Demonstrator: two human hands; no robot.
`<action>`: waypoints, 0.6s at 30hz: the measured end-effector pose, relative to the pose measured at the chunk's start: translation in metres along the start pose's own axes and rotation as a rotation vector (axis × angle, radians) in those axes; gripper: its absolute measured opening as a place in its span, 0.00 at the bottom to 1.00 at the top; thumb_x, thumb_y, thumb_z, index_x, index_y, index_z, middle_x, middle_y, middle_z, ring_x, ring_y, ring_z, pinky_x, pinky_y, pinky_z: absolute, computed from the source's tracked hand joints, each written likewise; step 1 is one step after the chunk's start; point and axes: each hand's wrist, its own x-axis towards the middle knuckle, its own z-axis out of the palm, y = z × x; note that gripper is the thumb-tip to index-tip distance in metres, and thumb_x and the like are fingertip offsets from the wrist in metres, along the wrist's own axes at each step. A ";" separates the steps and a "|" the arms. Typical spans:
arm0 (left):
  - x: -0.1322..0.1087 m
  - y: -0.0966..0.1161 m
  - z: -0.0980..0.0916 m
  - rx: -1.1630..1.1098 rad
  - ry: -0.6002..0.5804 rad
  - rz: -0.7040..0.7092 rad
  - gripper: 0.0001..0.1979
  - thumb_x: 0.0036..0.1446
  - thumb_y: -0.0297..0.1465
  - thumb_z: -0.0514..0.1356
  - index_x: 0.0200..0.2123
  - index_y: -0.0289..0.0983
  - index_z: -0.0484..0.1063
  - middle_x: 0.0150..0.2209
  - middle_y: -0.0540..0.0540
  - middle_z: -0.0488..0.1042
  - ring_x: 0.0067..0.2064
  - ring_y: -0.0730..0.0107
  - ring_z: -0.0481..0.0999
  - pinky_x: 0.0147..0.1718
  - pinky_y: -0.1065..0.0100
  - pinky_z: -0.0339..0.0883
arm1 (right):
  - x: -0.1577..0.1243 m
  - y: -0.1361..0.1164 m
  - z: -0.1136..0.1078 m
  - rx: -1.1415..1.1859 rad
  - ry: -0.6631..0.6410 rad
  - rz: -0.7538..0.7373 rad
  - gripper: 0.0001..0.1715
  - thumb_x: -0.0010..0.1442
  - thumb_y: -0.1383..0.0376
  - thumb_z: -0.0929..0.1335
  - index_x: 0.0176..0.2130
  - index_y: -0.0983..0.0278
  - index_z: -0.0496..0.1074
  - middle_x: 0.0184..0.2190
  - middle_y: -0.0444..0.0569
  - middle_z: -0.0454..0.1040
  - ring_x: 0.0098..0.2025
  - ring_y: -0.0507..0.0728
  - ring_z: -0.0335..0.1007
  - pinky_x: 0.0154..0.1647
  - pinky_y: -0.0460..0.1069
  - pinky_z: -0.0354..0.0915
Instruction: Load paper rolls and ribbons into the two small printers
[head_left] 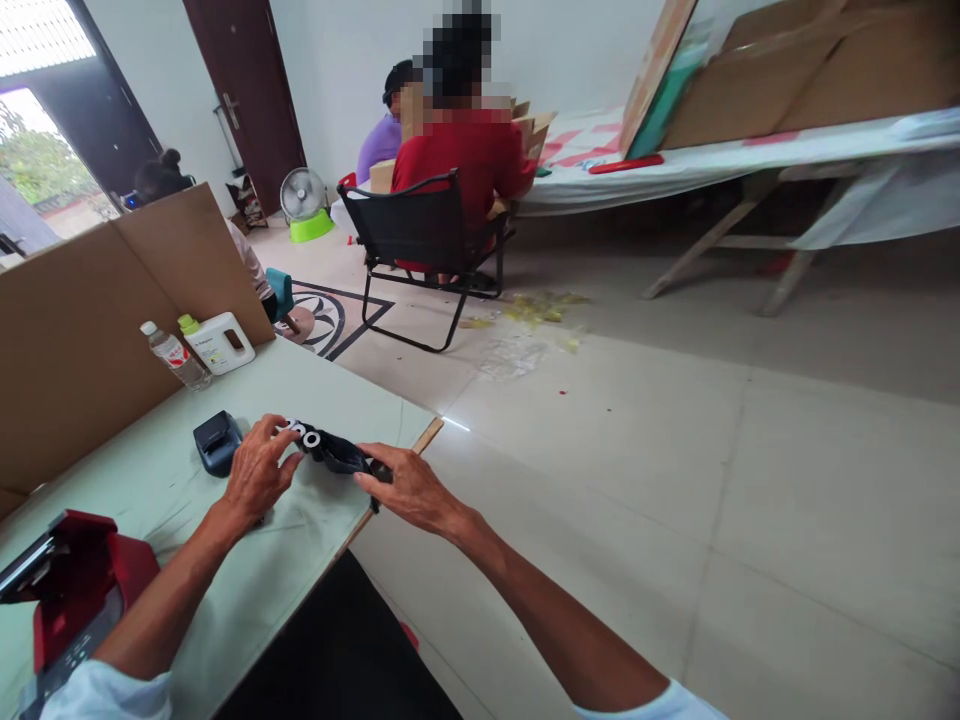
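A black elongated item (341,453) with white rings (310,440) along its left end is at the corner of the pale green table (300,540); its exact kind is unclear. My right hand (412,485) pinches its right end between thumb and fingers. At the other end, my left hand (261,465) reaches over with fingers and thumb apart, the fingertips at the white rings. Whether they press on the rings is hard to see. Just left of that hand sits a dark blue-black boxy device (217,443).
A red device (97,580) stands at the table's near left. A water bottle (176,355) and a white jug (221,345) stand by a cardboard panel (127,300). Beyond are a person in red (461,150) on a black chair (412,230), other people, a fan (304,200) and plastic scraps (544,307).
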 end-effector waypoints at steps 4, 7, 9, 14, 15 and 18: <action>0.013 0.010 0.015 -0.008 0.009 0.087 0.10 0.59 0.27 0.67 0.45 0.41 0.78 0.54 0.40 0.72 0.52 0.53 0.73 0.49 0.54 0.73 | 0.001 0.004 0.001 0.030 -0.009 -0.007 0.20 0.64 0.59 0.69 0.55 0.58 0.78 0.47 0.49 0.82 0.47 0.61 0.79 0.49 0.55 0.71; 0.017 0.013 0.020 0.035 0.009 0.049 0.08 0.59 0.26 0.67 0.43 0.40 0.78 0.54 0.39 0.73 0.54 0.50 0.71 0.48 0.52 0.72 | 0.001 0.006 0.001 0.033 -0.014 -0.024 0.20 0.66 0.57 0.68 0.55 0.58 0.77 0.47 0.49 0.82 0.47 0.61 0.78 0.49 0.55 0.70; 0.018 0.015 0.022 0.050 0.006 0.016 0.10 0.59 0.26 0.67 0.44 0.40 0.78 0.52 0.40 0.75 0.54 0.49 0.71 0.47 0.51 0.72 | 0.001 0.007 0.001 0.027 -0.012 -0.037 0.19 0.68 0.57 0.67 0.54 0.58 0.77 0.45 0.48 0.82 0.45 0.60 0.78 0.48 0.54 0.70; 0.020 0.019 0.023 0.049 0.001 -0.004 0.09 0.57 0.23 0.67 0.40 0.40 0.77 0.52 0.40 0.76 0.55 0.47 0.71 0.47 0.50 0.73 | 0.003 0.008 0.001 0.025 0.005 -0.032 0.19 0.68 0.56 0.67 0.54 0.58 0.78 0.45 0.49 0.82 0.45 0.60 0.79 0.46 0.53 0.71; 0.020 0.020 0.023 0.047 0.001 0.001 0.09 0.56 0.23 0.67 0.39 0.40 0.77 0.53 0.40 0.76 0.56 0.47 0.71 0.48 0.50 0.73 | 0.004 0.009 0.001 0.027 0.012 -0.029 0.19 0.68 0.56 0.67 0.54 0.58 0.78 0.46 0.49 0.82 0.46 0.60 0.79 0.48 0.53 0.71; 0.015 0.020 0.020 0.010 0.010 0.038 0.08 0.56 0.21 0.67 0.37 0.39 0.76 0.55 0.40 0.77 0.57 0.48 0.72 0.50 0.50 0.73 | 0.005 0.010 0.002 0.023 0.018 -0.034 0.19 0.68 0.56 0.67 0.54 0.59 0.78 0.49 0.50 0.82 0.49 0.61 0.78 0.51 0.55 0.71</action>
